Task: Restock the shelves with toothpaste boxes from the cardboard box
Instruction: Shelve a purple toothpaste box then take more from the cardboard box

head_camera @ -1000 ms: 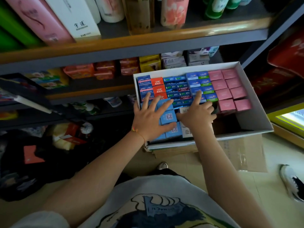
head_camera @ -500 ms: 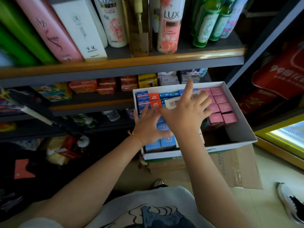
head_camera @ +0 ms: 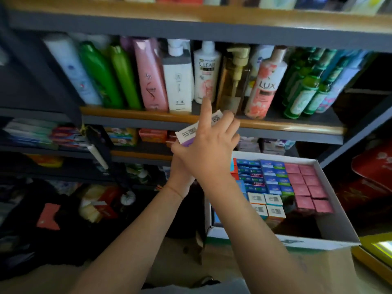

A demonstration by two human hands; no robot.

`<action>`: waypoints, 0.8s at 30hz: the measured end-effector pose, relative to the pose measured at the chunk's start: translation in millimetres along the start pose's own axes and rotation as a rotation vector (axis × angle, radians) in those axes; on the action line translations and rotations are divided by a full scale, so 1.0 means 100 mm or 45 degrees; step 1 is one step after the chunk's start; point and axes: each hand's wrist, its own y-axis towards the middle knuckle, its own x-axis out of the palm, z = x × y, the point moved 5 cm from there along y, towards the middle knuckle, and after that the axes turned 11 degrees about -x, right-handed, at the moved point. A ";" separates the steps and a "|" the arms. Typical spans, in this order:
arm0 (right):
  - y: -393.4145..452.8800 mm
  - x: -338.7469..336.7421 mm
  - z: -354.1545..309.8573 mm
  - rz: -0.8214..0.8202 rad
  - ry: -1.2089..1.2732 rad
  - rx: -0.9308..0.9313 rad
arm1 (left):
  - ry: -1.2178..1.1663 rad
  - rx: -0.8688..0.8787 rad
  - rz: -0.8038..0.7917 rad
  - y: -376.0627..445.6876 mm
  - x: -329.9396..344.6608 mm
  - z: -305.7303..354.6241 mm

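Observation:
My right hand (head_camera: 210, 151) is raised in front of the shelves and grips toothpaste boxes (head_camera: 188, 134) with white barcoded ends, its index finger pointing up. My left hand (head_camera: 179, 170) is up right beneath it; its fingers are hidden behind the right hand, so its hold is unclear. The open cardboard box (head_camera: 282, 238) stands lower right, with white inner walls. It holds several rows of blue, white-ended and pink boxes (head_camera: 307, 187), and a dark gap at its near right corner.
A wood-edged shelf (head_camera: 148, 116) carries shampoo bottles (head_camera: 152, 77) right behind my hands. The shelf below holds orange soap packs (head_camera: 152, 135). Boxed goods (head_camera: 31, 134) lie on a left shelf. Dark bags and packets (head_camera: 95, 204) cover the floor at left.
Both hands rose out of the cardboard box to shelf height, the right carrying toothpaste boxes. The camera tilted upward, bringing the bottle shelf into full view.

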 end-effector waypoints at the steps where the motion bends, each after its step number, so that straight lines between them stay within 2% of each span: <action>1: 0.00 0.04 -0.12 -0.013 0.019 -0.009 | -0.046 0.010 0.008 -0.01 -0.11 0.06; 3: -0.02 0.14 -0.37 -0.045 0.050 -0.032 | -0.038 0.087 0.054 -0.07 -0.35 0.23; 6: -0.07 0.23 -0.78 -0.035 0.077 -0.143 | -0.122 0.050 0.076 -0.19 -0.81 0.36; 8: -0.12 0.37 -1.01 -0.169 0.282 -0.182 | -0.070 0.050 0.074 -0.31 -1.22 0.43; 11: -0.26 0.78 -1.33 -0.621 0.704 -0.024 | -0.092 -0.005 0.015 -0.49 -1.93 0.55; 13: -0.47 1.07 -1.69 -0.942 0.833 0.074 | -0.220 -0.073 0.054 -0.60 -2.47 0.65; 14: -0.59 1.18 -1.92 -1.027 0.872 0.097 | -0.256 -0.113 0.079 -0.65 -2.74 0.72; 19: -1.24 1.70 -3.10 -1.269 1.208 0.263 | -0.324 -0.244 0.187 -1.00 -4.13 0.95; 22: -1.46 1.91 -3.64 -1.245 1.296 0.464 | -0.386 -0.282 0.175 -1.17 -4.84 1.11; 24: -1.59 2.00 -3.95 -1.265 1.482 0.658 | -0.422 -0.288 0.176 -1.26 -5.22 1.22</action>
